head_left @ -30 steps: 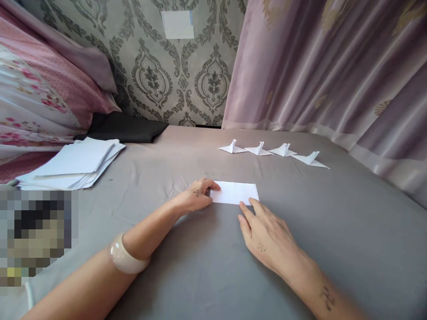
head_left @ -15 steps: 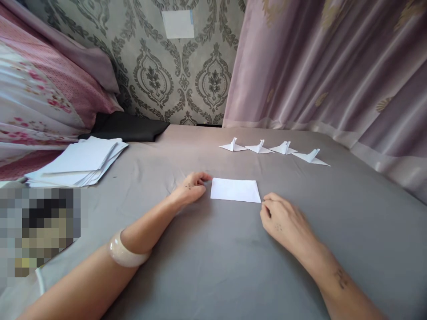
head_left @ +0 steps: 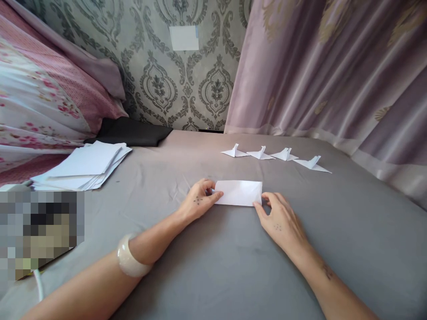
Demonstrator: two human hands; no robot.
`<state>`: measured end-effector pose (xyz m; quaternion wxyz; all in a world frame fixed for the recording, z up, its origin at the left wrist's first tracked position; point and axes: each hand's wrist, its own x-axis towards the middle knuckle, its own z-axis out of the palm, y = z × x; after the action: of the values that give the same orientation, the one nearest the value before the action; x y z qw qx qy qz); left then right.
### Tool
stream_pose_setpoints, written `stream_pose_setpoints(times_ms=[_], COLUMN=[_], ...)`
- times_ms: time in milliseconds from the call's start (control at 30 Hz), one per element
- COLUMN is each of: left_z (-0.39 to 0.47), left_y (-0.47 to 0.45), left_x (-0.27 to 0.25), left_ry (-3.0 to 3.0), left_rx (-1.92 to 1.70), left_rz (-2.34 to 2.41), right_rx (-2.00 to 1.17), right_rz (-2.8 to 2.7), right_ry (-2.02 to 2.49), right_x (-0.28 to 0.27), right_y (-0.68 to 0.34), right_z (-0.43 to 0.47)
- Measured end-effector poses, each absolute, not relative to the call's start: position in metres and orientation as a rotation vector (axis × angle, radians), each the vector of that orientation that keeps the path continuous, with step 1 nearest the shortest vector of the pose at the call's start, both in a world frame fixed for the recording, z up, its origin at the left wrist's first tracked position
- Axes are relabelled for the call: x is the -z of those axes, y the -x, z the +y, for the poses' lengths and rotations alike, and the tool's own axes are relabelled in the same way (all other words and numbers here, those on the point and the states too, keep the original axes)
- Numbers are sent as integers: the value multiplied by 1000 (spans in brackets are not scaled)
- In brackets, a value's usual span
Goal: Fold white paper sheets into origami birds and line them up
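Observation:
Between my hands is a white sheet of paper (head_left: 237,193), folded into a narrow rectangle with a faint crease toward its right end. My left hand (head_left: 200,200) pinches the left end, its thumb lying on top and the fingers behind. At the opposite end my right hand (head_left: 278,218) holds the right edge, thumb at the near corner and curled fingers at the side. Beyond the sheet, several folded white paper birds (head_left: 262,154) stand in a row on the grey cloth surface (head_left: 216,262).
A stack of white paper (head_left: 83,162) lies at the left, near a dark folded cloth (head_left: 133,131). A pink curtain (head_left: 300,80) borders the right side, and floral fabric (head_left: 43,98) hangs at the left. A white paper (head_left: 184,38) is on the patterned wall.
Both hands have closed in on the folded paper and now grip its ends; before, they were at its sides. The view has tilted slightly upward.

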<state>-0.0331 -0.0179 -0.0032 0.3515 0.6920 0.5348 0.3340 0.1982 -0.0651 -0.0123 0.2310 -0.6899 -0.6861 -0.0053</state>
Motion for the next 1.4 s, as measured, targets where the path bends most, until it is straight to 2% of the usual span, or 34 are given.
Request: stream_pose_setpoints(times_ms=[67, 167, 333, 400, 533, 733, 800, 1100, 1400], left_z=[-22, -31, -44, -48, -52, -55, -56, -57, -52], left_y=[30, 24, 17, 15, 13, 11, 10, 10, 15], left_x=[-2, -10, -20, -22, -25, -23, -22, -23, -21], left_ry=[-1822, -1757, -1651, -1653, -1730, -1951, -1933, -1860, -2089], left_rx=[-937, -916, -743, -698, -704, -837, -906, -1002, -1037], left_rz=[1331, 1224, 1045, 1018, 997, 871, 875, 1018, 1013], right_rx=[138, 487, 913, 992, 806, 209, 114, 343, 385], right_rz=[-1792, -1704, -1728, -1742, -1879, -2126, -2149, -2231, -2302], right_ry=[1721, 1451, 1351, 1395, 1424, 1338, 1342, 1279, 1303], right_x=[7, -7, -36, -45, -51, -32, -30, -37, -36], right_y=[-195, -187, -179, -180, -184, -182, -181, -174, -179], right_z=[-65, -69, -89, -96, -99, -90, -90, -98, -100])
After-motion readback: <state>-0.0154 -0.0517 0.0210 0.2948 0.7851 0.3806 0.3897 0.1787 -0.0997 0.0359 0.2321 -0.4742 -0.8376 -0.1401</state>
